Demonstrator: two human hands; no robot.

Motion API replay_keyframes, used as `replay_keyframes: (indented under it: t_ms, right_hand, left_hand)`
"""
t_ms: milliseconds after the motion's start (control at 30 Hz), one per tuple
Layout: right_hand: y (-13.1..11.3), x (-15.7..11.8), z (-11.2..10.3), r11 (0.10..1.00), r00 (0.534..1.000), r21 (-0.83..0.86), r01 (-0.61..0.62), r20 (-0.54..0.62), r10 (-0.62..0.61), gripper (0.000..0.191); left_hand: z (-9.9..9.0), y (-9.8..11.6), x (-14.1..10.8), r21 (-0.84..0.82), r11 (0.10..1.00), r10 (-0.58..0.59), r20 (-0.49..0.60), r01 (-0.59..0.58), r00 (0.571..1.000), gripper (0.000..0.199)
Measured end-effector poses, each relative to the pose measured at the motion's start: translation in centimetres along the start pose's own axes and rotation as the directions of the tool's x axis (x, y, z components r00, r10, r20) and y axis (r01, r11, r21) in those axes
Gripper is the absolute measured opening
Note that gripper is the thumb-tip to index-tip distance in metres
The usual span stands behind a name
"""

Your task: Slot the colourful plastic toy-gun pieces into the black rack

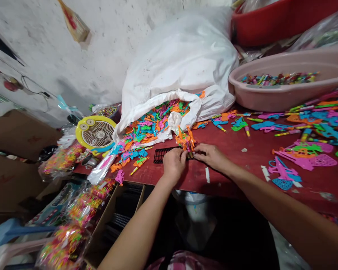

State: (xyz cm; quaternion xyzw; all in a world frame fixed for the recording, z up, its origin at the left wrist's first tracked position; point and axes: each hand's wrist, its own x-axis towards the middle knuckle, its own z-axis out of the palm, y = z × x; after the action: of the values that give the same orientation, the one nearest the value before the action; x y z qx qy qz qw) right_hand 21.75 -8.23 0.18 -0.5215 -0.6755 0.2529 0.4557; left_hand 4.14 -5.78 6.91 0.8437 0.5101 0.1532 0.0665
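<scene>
Near the red table's front edge, my left hand (174,163) rests at a black plastic rack (159,155), fingers bent. Just right of it, my right hand (210,154) has thumb and fingers pressed together at the lower ends of a small cluster of orange plastic pieces (185,138). The cluster stands upright between both hands, with some yellow and pink bits low down. Fingertips of both hands touch its base, but exactly what each pinches is too small to tell. Behind it lies a big white sack (180,56), its mouth open on many colourful plastic pieces (149,123).
A yellow fan (96,135) stands left of the sack. A pink basin (287,93) holds small colourful items, with a red tub (281,22) behind. Loose pieces (307,153) spread over the table's right. Bagged pieces (81,206) and a carton (126,210) sit below left.
</scene>
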Motion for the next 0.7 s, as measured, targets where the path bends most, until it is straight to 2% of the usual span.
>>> replay_keyframes:
  t_ms: [100,167,233,300,400,433,533,600,700]
  right_hand:
    - [0.0,-0.1,0.1,0.999,1.000,-0.050,0.014,-0.001,-0.014,0.016]
    - [-0.1,-0.2,0.1,0.994,1.000,-0.103,0.019,-0.003,-0.020,0.015]
    - [0.0,-0.3,0.2,0.990,1.000,-0.141,0.022,-0.008,-0.023,0.014]
    - [0.0,-0.4,0.3,0.989,1.000,-0.146,0.023,-0.016,-0.026,0.014]
    - [0.0,-0.3,0.3,0.991,0.999,-0.130,0.027,-0.037,-0.032,0.012]
    - [0.0,-0.3,0.3,0.992,0.999,-0.124,0.021,-0.046,-0.027,0.012]
    - [0.1,-0.3,0.3,0.994,0.996,-0.109,-0.010,-0.085,0.000,0.012]
    - [0.3,-0.3,0.2,0.994,0.990,-0.101,-0.037,-0.142,0.023,0.013]
    - [1.1,-0.3,0.2,0.991,0.961,-0.100,-0.088,-0.271,0.058,0.018]
  left_hand:
    - [0.8,-0.2,-0.2,-0.075,0.997,-0.013,-0.036,0.011,0.999,0.030]
    - [1.4,-0.8,-0.4,-0.192,0.981,-0.001,-0.054,-0.010,0.999,0.027]
    - [1.9,-1.8,-0.7,-0.303,0.951,0.038,-0.082,-0.061,0.996,0.025]
    - [2.3,-3.5,-0.9,-0.325,0.938,0.079,-0.132,-0.118,0.988,0.028]
    - [2.6,-6.8,-1.4,-0.172,0.976,0.096,-0.205,-0.132,0.974,0.039]
    - [2.7,-7.8,-1.5,-0.106,0.986,0.107,-0.196,-0.130,0.975,0.041]
    - [2.6,-9.8,-2.3,0.037,0.985,0.172,-0.078,-0.169,0.982,0.045]
    - [2.3,-9.7,-2.9,0.096,0.976,0.201,-0.035,-0.197,0.979,0.047]
    - [1.5,-7.5,-4.2,0.160,0.968,0.198,-0.024,-0.192,0.980,0.051]
